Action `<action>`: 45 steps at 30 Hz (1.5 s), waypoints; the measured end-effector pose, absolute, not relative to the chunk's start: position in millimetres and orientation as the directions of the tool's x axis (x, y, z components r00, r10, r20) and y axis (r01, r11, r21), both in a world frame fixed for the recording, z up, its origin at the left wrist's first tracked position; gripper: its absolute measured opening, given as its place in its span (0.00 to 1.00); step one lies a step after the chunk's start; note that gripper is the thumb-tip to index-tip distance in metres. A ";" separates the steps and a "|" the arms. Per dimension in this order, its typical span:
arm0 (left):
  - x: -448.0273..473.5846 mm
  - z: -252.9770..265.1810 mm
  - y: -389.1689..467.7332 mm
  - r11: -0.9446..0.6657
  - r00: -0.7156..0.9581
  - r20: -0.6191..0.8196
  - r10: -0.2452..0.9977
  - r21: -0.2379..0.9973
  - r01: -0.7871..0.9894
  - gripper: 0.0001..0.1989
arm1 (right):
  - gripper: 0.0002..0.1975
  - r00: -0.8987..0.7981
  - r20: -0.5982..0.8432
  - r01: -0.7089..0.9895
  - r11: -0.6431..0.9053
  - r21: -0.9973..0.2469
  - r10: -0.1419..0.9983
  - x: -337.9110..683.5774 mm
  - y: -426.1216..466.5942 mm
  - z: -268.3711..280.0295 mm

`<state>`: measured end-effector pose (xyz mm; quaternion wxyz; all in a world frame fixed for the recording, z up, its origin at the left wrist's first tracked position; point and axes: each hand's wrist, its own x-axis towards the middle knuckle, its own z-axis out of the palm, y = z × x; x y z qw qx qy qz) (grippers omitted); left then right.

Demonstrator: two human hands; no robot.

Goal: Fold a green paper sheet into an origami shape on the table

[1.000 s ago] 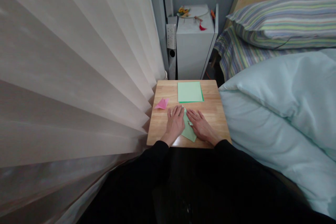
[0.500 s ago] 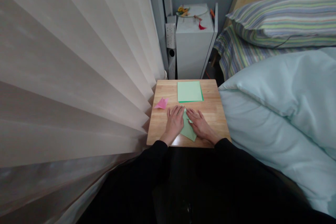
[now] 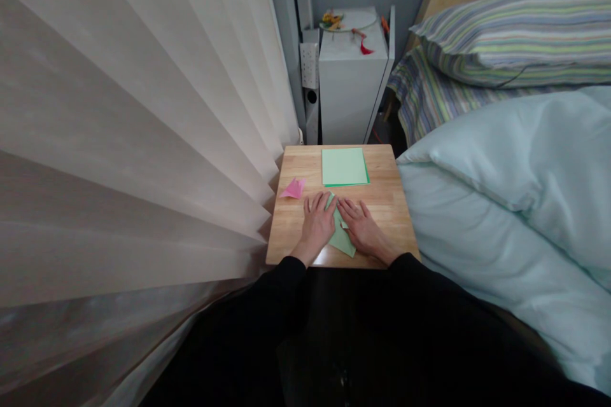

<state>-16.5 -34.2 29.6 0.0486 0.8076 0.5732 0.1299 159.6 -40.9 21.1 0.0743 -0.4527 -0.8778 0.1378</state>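
Observation:
A folded sheet of light green paper (image 3: 342, 242) lies on the small wooden table (image 3: 382, 203), partly covered by both hands. My left hand (image 3: 319, 226) rests on its left side, fingers stretched forward and slightly spread. On the right side, my right hand (image 3: 363, 227) lies flat with its fingertips close to those of my left. Between the hands a fold shows, along with a small raised flap. Behind them sits a stack of square green paper (image 3: 344, 166), light on top with a darker sheet peeking out. A folded pink paper piece (image 3: 293, 188) is left of my left hand.
A pleated pale curtain (image 3: 143, 108) borders the table on the left. Beyond the far edge stands a white cabinet (image 3: 353, 89) with small ornaments on top. To the right are a bed with a pale blue quilt (image 3: 501, 203) and a striped pillow (image 3: 520, 38).
My right fingertips have shifted slightly left, nearer my left fingers, over the green paper's upper part. My left hand stays nearly in place; the stack and pink piece have not moved.

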 end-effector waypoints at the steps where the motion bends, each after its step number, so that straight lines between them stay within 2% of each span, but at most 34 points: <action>1: -16.2 30.1 -34.3 -0.338 0.310 0.153 0.939 0.223 0.914 0.26 | 0.32 -0.578 0.004 0.777 0.551 -0.304 0.816 159.2 -41.5 22.1; 21: -15.9 29.8 -34.5 -0.349 0.321 0.157 0.934 0.209 0.914 0.29 | 0.33 -0.535 0.022 0.816 0.523 -0.247 0.845 152.6 -47.4 18.8; 26: -16.0 29.1 -35.6 -0.381 0.359 0.138 0.923 0.196 0.904 0.26 | 0.33 -0.535 0.025 0.812 0.523 -0.261 0.844 151.5 -47.2 21.5; 35: -13.2 28.9 -34.1 -0.346 0.330 0.117 0.937 0.174 0.922 0.26 | 0.35 -0.545 0.026 0.797 0.528 -0.294 0.838 153.4 -45.7 21.4; 45: -9.5 36.5 -33.6 -0.318 0.310 0.076 0.948 0.172 0.932 0.26 | 0.33 -0.563 -0.016 0.797 0.537 -0.277 0.827 155.3 -45.0 25.7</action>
